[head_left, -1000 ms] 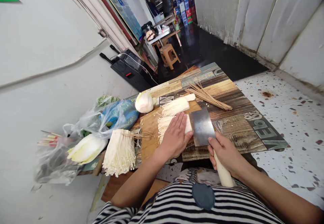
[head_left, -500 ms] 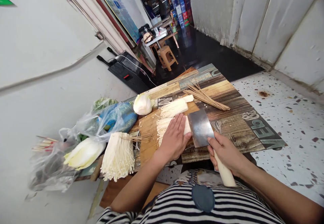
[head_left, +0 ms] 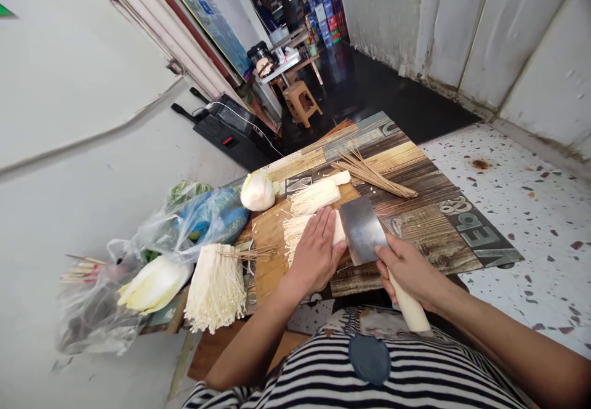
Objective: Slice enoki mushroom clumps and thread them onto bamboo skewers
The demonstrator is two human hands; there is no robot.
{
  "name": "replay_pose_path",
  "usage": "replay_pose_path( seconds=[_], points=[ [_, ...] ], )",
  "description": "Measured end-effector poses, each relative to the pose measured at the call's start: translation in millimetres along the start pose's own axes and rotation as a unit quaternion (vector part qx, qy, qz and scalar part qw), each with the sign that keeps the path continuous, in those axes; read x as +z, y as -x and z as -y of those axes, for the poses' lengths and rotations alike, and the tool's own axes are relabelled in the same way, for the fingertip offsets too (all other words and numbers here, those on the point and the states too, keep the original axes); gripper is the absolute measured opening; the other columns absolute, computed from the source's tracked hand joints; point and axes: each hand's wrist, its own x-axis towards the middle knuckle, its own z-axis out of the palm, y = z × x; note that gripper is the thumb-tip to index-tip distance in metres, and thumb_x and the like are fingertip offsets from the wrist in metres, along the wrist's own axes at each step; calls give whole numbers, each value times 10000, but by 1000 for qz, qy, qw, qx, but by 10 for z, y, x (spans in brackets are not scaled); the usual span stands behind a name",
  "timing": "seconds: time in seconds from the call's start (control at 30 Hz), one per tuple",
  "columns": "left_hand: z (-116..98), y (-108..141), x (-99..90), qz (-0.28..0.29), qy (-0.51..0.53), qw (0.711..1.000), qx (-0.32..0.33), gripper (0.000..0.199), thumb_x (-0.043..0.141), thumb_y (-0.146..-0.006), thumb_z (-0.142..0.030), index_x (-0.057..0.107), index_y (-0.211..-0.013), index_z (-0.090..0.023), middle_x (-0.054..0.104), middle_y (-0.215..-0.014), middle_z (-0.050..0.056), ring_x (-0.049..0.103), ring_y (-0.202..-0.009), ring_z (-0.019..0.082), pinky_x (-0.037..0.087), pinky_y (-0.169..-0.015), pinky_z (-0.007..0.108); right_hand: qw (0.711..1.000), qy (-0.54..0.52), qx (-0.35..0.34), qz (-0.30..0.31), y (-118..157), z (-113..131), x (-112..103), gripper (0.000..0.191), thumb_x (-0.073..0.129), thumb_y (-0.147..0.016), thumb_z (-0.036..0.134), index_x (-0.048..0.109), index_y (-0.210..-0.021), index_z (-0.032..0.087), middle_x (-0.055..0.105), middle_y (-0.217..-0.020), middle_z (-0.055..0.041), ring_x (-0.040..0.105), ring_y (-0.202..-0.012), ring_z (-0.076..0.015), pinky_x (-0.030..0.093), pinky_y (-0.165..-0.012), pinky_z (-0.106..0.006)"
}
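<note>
Your right grip (head_left: 406,267) is clenched around the pale, round handle of a broad cleaver with a grey rectangular metal blade (head_left: 362,230), which is at the blunt end of a flat bundle of thin cream-white enoki mushrooms (head_left: 294,233); you cannot tell from here whether the edge has gone in. Your left grip (head_left: 318,242) is unclenched, its fingers laid flat and close together over that bundle, pressing it to a brown wooden cutting board (head_left: 268,267). The board lies on a desk with a patchwork wood-plank print and lettering (head_left: 425,230). Just beyond your left fingers, a second cream-white enoki bundle (head_left: 316,196) lies on the board, and farther off a loose sheaf of thin brown sticks (head_left: 376,175) rests on the desk. To your left are a rounded white cabbage (head_left: 257,191) near the board's far corner, a large fanned enoki bundle (head_left: 216,289) hanging over the desk's edge with more thin brown sticks (head_left: 253,253) at its top, a yellow-tipped white cabbage piece (head_left: 156,284), and a clear plastic bag with blue contents (head_left: 215,212).
</note>
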Motion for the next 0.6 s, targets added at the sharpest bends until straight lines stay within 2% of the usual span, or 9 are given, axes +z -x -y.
replay_pose_path(
  seconds=[0.13, 0.3, 0.5, 0.6],
  points=[
    [11, -16, -10, 4, 0, 1000, -10, 595, 225, -1001, -419, 175, -1478, -67, 233, -1539, 183, 118, -1455, 239, 207, -1186, 463, 1000, -11, -1, -22, -28, 46, 83, 155, 466, -836, 320, 325, -813, 259, 420, -495, 109, 400, -309, -86, 376, -287, -212],
    [20, -16, -30, 21, 1, 1000, 0, 593, 195, -1005, -409, 163, -1480, -55, 208, -1546, 186, 85, -1458, 230, 187, -1192, 456, 1000, 6, -15, -15, 2, -54, 92, 161, 433, -861, 309, 296, -790, 262, 419, -489, 106, 407, -310, -100, 380, -273, -230],
    [31, 2, -9, 7, 16, 1000, -2, 601, 183, -1006, -421, 83, -1498, -90, 185, -1552, 187, 77, -1456, 232, 190, -1187, 475, 998, 21, -56, -30, -174, 39, 210, 142, 404, -863, 256, 289, -780, 258, 395, -449, 106, 401, -296, -105, 370, -276, -223],
    [31, 9, -9, 8, 15, 1000, 6, 600, 177, -1006, -418, 92, -1495, -81, 179, -1552, 191, 62, -1457, 228, 191, -1186, 473, 998, 27, -55, -27, -166, 3, 244, 162, 435, -853, 280, 291, -782, 260, 411, -450, 110, 408, -288, -105, 367, -274, -219]
  ],
)
